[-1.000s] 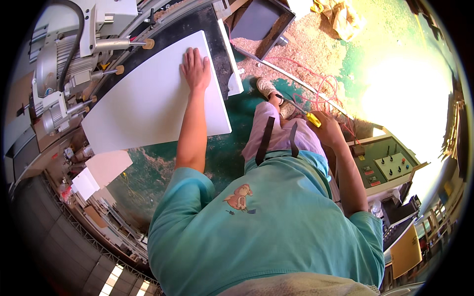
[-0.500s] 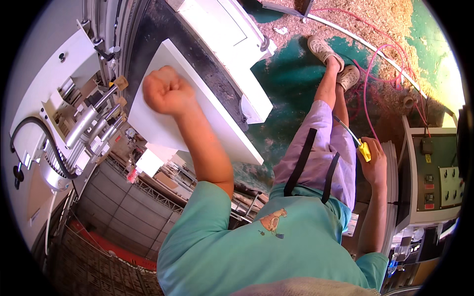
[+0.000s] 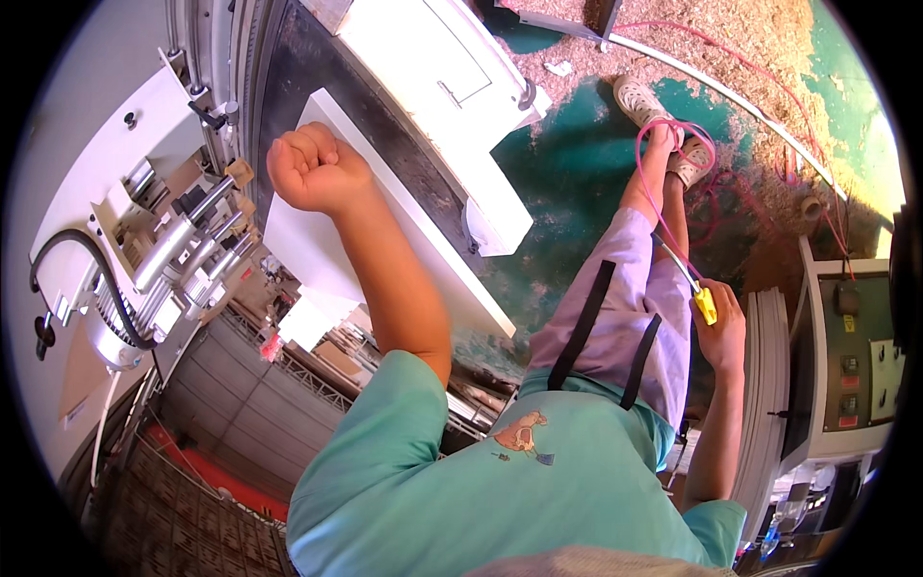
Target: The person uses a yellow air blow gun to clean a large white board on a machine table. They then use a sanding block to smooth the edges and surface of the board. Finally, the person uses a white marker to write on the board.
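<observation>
White panel [image 3: 327, 240] flat on dark machine bed [image 3: 317, 125] — left hand [image 3: 312, 171] clenched to fist over it, holding nothing. Right hand [image 3: 723, 327] at hip, wrapped round yellow-handled air nozzle [image 3: 705, 305] on pink hose [image 3: 663, 144].

- Grey control box [image 3: 846, 356] with buttons, at the right edge.
- Green floor [image 3: 577, 163] strewn with sawdust [image 3: 740, 48].
- White machine head [image 3: 125, 231] with metal cylinders and a black hose [image 3: 58, 260], at the left.
- White sneakers [image 3: 639, 96].
</observation>
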Demonstrator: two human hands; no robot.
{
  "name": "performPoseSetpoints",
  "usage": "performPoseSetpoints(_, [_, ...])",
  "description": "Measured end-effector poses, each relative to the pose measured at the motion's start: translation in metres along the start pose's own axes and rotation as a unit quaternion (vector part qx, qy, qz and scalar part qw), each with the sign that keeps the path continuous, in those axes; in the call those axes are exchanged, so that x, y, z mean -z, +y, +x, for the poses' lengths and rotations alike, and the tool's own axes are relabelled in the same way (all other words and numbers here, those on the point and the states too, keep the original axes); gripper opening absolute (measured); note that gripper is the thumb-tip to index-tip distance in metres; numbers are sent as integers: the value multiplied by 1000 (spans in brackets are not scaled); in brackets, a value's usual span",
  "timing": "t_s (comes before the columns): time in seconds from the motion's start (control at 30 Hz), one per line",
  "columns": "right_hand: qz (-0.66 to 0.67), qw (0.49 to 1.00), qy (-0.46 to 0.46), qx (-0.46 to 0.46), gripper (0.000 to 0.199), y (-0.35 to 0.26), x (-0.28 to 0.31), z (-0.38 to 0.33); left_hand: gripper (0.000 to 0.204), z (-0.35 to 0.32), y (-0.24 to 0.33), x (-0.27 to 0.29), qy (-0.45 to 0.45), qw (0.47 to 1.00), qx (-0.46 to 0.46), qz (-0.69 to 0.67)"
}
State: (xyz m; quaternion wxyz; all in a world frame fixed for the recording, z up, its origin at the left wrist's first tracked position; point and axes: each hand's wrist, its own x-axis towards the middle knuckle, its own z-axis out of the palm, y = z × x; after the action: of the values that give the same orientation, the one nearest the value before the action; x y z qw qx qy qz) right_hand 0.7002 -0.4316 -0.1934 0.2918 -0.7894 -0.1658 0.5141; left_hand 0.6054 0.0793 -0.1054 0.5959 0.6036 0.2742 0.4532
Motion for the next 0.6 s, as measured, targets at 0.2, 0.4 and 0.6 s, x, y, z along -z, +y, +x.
performPoseSetpoints(0.2, [-53, 976, -9, 211, 27, -63, 31, -34, 16, -36, 10, -14, 60, 974, 42, 216])
performPoseSetpoints(0.4, [-174, 971, -137, 94, 35, -136, 33, -87, 40, -208, 73, 65, -119, 759, -49, 638])
performPoseSetpoints(0.6, [-307, 932, -149, 119, 44, -176, -3, -100, 48, -332, 109, 212, 147, 660, 90, 731])
